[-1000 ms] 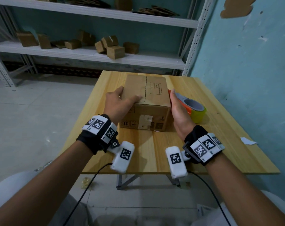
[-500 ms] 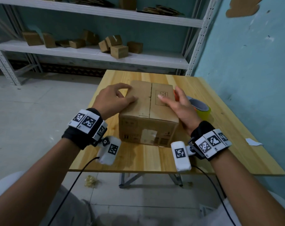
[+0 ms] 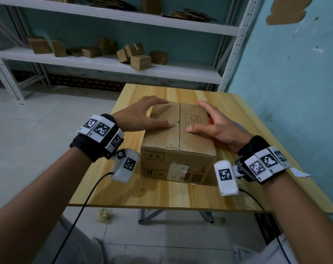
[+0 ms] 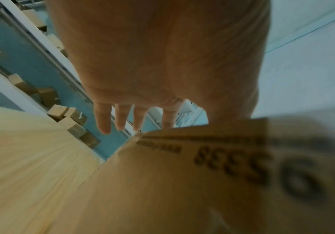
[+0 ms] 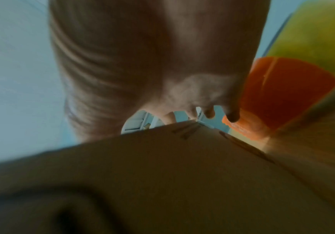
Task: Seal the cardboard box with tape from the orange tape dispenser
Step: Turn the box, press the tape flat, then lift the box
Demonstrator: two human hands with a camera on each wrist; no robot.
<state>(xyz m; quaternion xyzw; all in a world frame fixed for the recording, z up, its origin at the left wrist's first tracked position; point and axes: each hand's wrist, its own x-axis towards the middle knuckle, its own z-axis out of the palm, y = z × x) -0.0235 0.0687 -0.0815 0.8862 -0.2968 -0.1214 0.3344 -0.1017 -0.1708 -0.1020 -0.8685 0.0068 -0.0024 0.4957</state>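
Observation:
A brown cardboard box (image 3: 178,141) sits on the wooden table (image 3: 162,193), its two top flaps down and meeting along a middle seam. My left hand (image 3: 142,117) lies spread over the box's left top edge, thumb flat on the left flap, fingers straight (image 4: 120,118). My right hand (image 3: 213,124) lies spread over the right top edge, thumb pressing the right flap. The orange tape dispenser (image 5: 278,98) with its yellowish tape roll (image 5: 310,38) lies on the table just right of the box, mostly hidden behind my right hand in the head view; an orange sliver (image 3: 210,121) shows.
White metal shelving (image 3: 108,63) with several small cardboard boxes stands behind the table. A teal wall (image 3: 295,82) runs close along the table's right side. A white paper scrap (image 3: 299,173) lies near the table's right edge.
The box has slid nearer the table's front edge. Both hands moved from its sides onto its top and spread out, thumbs pressing the flaps.

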